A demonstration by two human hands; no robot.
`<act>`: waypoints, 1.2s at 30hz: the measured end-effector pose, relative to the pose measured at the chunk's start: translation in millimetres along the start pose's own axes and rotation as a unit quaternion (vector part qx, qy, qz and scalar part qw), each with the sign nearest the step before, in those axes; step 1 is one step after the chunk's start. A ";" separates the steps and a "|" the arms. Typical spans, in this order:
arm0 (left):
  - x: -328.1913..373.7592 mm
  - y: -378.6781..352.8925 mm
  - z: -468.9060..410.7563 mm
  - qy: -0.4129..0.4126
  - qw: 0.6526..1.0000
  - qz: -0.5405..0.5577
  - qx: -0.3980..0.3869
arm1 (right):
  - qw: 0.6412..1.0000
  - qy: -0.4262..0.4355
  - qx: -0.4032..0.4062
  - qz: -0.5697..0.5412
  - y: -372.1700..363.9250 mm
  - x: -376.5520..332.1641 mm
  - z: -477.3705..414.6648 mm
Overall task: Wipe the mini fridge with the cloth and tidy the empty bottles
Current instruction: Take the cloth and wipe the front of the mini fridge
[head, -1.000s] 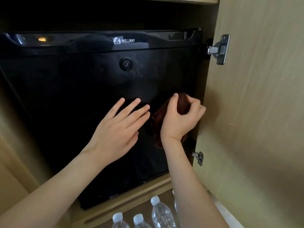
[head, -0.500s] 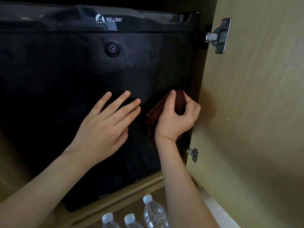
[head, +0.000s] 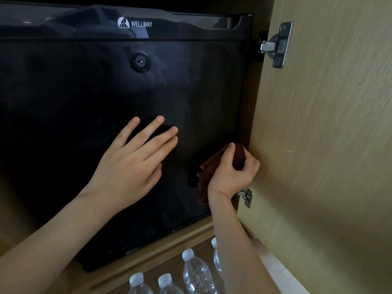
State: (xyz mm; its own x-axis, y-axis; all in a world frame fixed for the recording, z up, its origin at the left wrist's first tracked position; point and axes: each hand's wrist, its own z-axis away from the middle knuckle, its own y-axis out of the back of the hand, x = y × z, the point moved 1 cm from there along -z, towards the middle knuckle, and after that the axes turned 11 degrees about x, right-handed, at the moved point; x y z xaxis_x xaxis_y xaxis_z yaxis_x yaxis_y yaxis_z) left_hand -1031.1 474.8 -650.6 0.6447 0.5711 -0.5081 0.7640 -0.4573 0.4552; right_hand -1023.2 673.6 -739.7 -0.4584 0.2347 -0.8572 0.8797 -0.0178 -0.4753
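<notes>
Evidently I'm mid-wipe: my right hand (head: 231,172) grips the cloth (head: 206,175) low on the mini fridge (head: 84,92) door, my left hand (head: 131,164) rests flat, fingers straight; the bottles (head: 196,272) await tidying.

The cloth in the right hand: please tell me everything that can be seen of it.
The cloth is reddish brown, looks like soft fabric, and is bunched into folds, not spread flat. The right hand grips it, fingers curled round its upper part, so much of it is hidden. A crumpled edge shows left of the hand and beside the wrist. It lies against the glossy black mini fridge door, low on its right side, close to the open wooden cabinet door.
</notes>
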 end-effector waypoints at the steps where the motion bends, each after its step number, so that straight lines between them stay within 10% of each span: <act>1: -0.1 -0.1 0.0 0.000 1.000 0.000 -0.002 | 1.000 -0.006 0.000 0.007 3.4 4.8 0.5; 36: -27.9 22.3 29.6 -0.075 0.996 -0.018 -0.052 | 0.978 -0.042 -0.054 0.196 65.1 51.7 123.6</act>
State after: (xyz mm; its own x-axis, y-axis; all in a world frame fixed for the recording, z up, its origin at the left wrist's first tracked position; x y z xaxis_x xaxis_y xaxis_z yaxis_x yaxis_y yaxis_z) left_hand -1031.2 428.4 -648.0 0.6195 0.4748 -0.6251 0.7849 -0.3605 0.5039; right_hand -1005.3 564.4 -839.4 -0.0870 0.1490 -0.9850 0.9962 0.0126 -0.0861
